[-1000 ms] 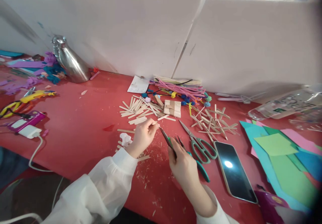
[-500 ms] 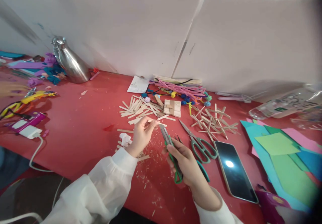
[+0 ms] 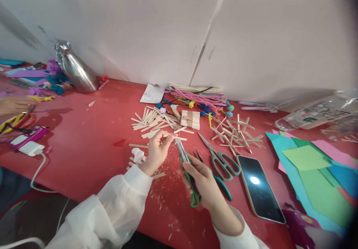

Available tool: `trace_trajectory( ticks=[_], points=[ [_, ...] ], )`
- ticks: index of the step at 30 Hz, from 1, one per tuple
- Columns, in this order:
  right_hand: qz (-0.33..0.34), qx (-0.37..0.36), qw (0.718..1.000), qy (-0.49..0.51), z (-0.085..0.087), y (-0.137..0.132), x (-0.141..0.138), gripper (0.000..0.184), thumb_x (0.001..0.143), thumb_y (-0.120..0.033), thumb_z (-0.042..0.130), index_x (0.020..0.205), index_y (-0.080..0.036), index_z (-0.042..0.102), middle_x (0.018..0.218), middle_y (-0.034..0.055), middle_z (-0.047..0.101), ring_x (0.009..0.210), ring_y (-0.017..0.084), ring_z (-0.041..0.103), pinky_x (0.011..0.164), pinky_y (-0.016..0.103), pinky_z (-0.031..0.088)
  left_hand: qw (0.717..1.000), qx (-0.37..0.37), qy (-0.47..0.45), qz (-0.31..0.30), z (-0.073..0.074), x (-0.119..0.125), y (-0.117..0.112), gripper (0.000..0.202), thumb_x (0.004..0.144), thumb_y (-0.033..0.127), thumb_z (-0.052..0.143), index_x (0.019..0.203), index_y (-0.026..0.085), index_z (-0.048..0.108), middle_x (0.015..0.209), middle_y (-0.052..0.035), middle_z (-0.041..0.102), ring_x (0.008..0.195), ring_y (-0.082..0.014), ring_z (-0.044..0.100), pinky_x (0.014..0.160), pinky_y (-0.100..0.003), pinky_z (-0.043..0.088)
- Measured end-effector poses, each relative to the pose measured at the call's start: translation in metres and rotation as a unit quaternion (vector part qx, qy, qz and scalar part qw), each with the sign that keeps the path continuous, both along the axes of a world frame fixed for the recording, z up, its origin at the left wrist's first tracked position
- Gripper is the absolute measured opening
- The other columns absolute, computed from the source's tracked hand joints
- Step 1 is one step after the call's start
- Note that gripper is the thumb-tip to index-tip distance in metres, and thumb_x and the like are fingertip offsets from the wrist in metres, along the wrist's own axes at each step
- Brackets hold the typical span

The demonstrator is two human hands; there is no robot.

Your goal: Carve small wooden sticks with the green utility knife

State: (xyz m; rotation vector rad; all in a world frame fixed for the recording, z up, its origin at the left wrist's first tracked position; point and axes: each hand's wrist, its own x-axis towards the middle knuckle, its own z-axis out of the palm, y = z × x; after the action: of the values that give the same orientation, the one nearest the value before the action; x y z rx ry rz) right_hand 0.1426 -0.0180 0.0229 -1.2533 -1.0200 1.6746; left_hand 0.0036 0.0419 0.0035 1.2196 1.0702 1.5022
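My left hand (image 3: 159, 151) pinches a thin wooden craft stick (image 3: 181, 139), which sticks out to the right of the fingertips. My right hand (image 3: 201, 180) is wrapped around a green utility knife (image 3: 193, 193). Its extended blade (image 3: 180, 149) points up and left, the tip at the stick close to my left fingers. Whether the edge bites into the wood is too small to tell. Pale wood shavings (image 3: 160, 196) litter the red table below. Right of the knife lie grey-green scissors (image 3: 225, 164) and teal-handled pliers (image 3: 224, 190), partly covered by my right hand.
Beyond my hands are loose craft sticks (image 3: 152, 120), a bundled stack (image 3: 190, 119), pink pipe cleaners (image 3: 205, 97) and more sticks (image 3: 242, 135). A phone (image 3: 260, 189) and coloured paper (image 3: 310, 178) lie right. A steel jug (image 3: 79, 71) stands left, near another person's hand (image 3: 13, 106).
The knife has shifted slightly left along the stick, its tip closer to my left fingers. At far left, the other person's hand and the yellow item there have moved.
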Motion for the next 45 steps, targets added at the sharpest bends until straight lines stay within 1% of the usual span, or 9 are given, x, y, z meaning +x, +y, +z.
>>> trace_trajectory(
  ticks=[6,14,18,23,26,30,34,41,45],
  points=[
    [0.015,-0.006,1.000,0.003,0.001,-0.001,-0.001,0.032,0.075,-0.051,0.054,0.083,-0.020,0.046,0.068,-0.0012,0.057,0.035,0.005,0.036,0.030,0.019,0.030,1.000,-0.014,-0.023,-0.004,0.003,0.002,0.000,0.019,0.079,0.033,0.060,0.073,0.016,0.054,0.074,-0.0026,0.066,0.069,-0.0153,0.065,0.070,-0.030,0.054],
    [-0.042,0.111,0.977,-0.177,-0.003,-0.004,0.004,0.036,0.080,-0.048,0.052,0.095,-0.016,0.052,0.046,-0.0073,0.042,0.037,0.010,0.038,0.038,0.023,0.032,0.992,-0.087,-0.089,0.003,0.007,0.001,0.005,0.031,0.073,0.043,0.065,0.071,0.016,0.050,0.069,-0.0045,0.069,0.067,-0.0186,0.069,0.066,-0.031,0.056],
    [-0.040,0.155,0.957,-0.242,-0.008,-0.001,0.007,0.034,0.081,-0.043,0.050,0.100,-0.016,0.056,0.050,-0.0033,0.050,0.041,0.013,0.044,0.038,0.023,0.032,0.989,-0.109,-0.098,-0.010,0.004,0.000,0.006,0.029,0.073,0.041,0.065,0.071,0.015,0.052,0.067,-0.0035,0.069,0.065,-0.0182,0.069,0.061,-0.028,0.056],
    [-0.041,0.204,0.930,-0.302,-0.008,0.000,0.006,0.032,0.081,-0.038,0.046,0.099,-0.015,0.059,0.075,0.0071,0.065,0.065,0.020,0.059,0.046,0.025,0.041,0.991,-0.100,-0.092,-0.019,0.002,0.001,0.004,0.025,0.075,0.038,0.064,0.072,0.015,0.056,0.065,-0.0016,0.067,0.065,-0.0158,0.068,0.062,-0.026,0.056],
    [-0.045,0.225,0.916,-0.329,-0.007,0.000,0.007,0.033,0.082,-0.036,0.044,0.103,-0.014,0.058,0.081,0.0090,0.067,0.070,0.021,0.060,0.049,0.026,0.043,0.991,-0.102,-0.079,-0.041,0.002,0.001,0.004,0.027,0.076,0.040,0.063,0.073,0.015,0.055,0.069,-0.0036,0.069,0.066,-0.0165,0.068,0.063,-0.028,0.056],
    [-0.046,0.238,0.903,-0.356,-0.008,0.000,0.010,0.033,0.083,-0.035,0.043,0.105,-0.015,0.058,0.074,0.0070,0.066,0.062,0.019,0.059,0.046,0.025,0.042,0.988,-0.118,-0.039,-0.087,0.003,0.000,0.003,0.028,0.076,0.042,0.063,0.077,0.014,0.057,0.079,-0.0075,0.070,0.066,-0.0165,0.068,0.066,-0.030,0.057],
    [-0.045,0.246,0.894,-0.372,-0.008,0.001,0.012,0.033,0.083,-0.035,0.042,0.105,-0.015,0.058,0.071,0.0054,0.065,0.058,0.018,0.058,0.047,0.025,0.043,0.987,-0.110,0.022,-0.113,0.002,-0.002,0.003,0.024,0.078,0.039,0.061,0.082,0.015,0.062,0.077,-0.0059,0.070,0.066,-0.0160,0.068,0.067,-0.029,0.057],
    [-0.041,0.243,0.888,-0.388,-0.009,0.002,0.011,0.041,0.083,-0.039,0.040,0.104,-0.009,0.058,0.077,0.0099,0.066,0.057,0.020,0.057,0.050,0.029,0.045,0.993,-0.039,0.099,-0.057,-0.004,-0.005,0.003,0.020,0.082,0.034,0.055,0.086,0.015,0.062,0.075,-0.0053,0.069,0.063,-0.0152,0.067,0.062,-0.027,0.056],
    [-0.041,0.239,0.894,-0.378,-0.008,0.001,0.011,0.038,0.083,-0.038,0.042,0.104,-0.012,0.058,0.078,0.0091,0.066,0.060,0.020,0.058,0.054,0.029,0.046,0.991,-0.026,0.124,-0.039,-0.005,-0.006,0.003,0.020,0.084,0.033,0.053,0.086,0.016,0.062,0.077,-0.0058,0.070,0.063,-0.0152,0.067,0.062,-0.027,0.056]
  ],
)
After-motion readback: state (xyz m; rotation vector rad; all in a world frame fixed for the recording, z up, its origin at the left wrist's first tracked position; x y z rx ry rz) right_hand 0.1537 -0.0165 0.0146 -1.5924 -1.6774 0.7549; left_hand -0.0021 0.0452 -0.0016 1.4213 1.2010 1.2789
